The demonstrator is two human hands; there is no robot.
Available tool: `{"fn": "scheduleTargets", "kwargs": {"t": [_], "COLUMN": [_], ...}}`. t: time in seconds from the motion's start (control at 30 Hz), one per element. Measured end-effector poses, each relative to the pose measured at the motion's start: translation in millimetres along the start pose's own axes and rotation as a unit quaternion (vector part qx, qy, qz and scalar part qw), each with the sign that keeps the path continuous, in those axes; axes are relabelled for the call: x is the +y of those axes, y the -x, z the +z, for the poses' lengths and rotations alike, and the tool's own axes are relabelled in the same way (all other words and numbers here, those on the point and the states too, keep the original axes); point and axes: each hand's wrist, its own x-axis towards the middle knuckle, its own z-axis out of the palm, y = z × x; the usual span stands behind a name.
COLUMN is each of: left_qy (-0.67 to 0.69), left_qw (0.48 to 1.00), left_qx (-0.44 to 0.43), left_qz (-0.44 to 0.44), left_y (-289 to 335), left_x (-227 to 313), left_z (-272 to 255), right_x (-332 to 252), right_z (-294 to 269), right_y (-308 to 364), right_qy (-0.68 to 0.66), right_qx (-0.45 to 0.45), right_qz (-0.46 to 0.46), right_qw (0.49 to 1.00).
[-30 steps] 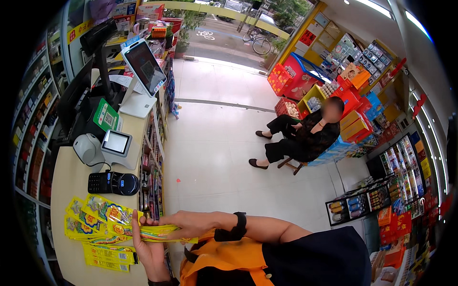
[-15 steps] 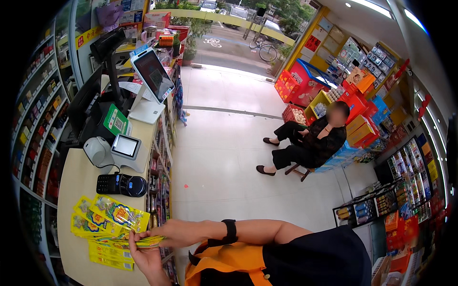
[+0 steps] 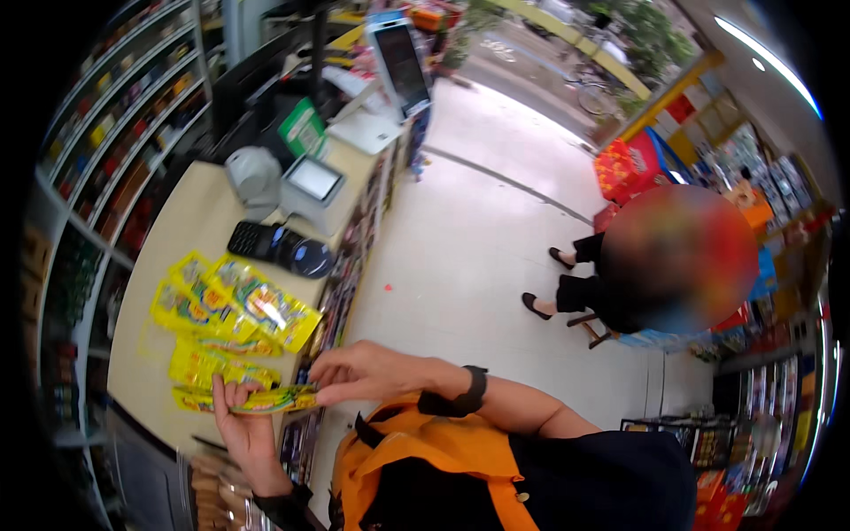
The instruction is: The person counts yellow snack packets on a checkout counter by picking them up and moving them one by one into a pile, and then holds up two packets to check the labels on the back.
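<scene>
A thin stack of flat yellow candy packets (image 3: pixel 276 404) is between my hands at the counter's near edge, seen almost edge-on. My left hand (image 3: pixel 248 435) grips its left part, thumb and fingers closed around it. At the stack's right end, my right hand (image 3: pixel 365 370) has bent fingers pinching the packet edges. Just beyond, several yellow packets (image 3: pixel 270 305) lie fanned and overlapping on the wooden counter (image 3: pixel 150 363). A further pile of yellow packets (image 3: pixel 205 361) lies partly behind the held stack.
Beyond the packets stand a black card terminal (image 3: pixel 282 250), a white box with a small screen (image 3: pixel 312 181), a white scanner (image 3: pixel 254 177) and a green sign (image 3: pixel 304 129). Shelves (image 3: pixel 124 133) line the left. Across the floor, a person (image 3: pixel 589 288) sits on a stool.
The view has turned, shifting the counter and packets right and upward in the picture. Both hands stay on the stack, which now sits nearer the counter's front, apart from the fanned packets.
</scene>
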Motion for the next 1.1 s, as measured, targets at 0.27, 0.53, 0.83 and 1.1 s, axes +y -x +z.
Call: {"fn": "scheduleTargets", "kwargs": {"t": [0.27, 0.53, 0.83, 1.1], "left_qy": [-0.040, -0.059, -0.040, -0.082], "left_qw": [0.985, 0.976, 0.985, 0.987], "left_qx": [0.029, 0.044, 0.032, 0.064], "left_qz": [0.164, 0.207, 0.167, 0.122], "left_y": [72, 106, 87, 60], "left_x": [69, 91, 86, 61], "left_z": [-17, -28, -25, -3], "right_x": [21, 47, 70, 64], "right_z": [46, 102, 81, 64], "right_y": [-53, -125, -134, -128], "right_qy": [0.084, 0.392, 0.304, 0.277], "right_qx": [0.058, 0.107, 0.078, 0.130], "right_qz": [0.002, -0.156, -0.129, -0.028], "right_qw": [0.995, 0.900, 0.941, 0.952]}}
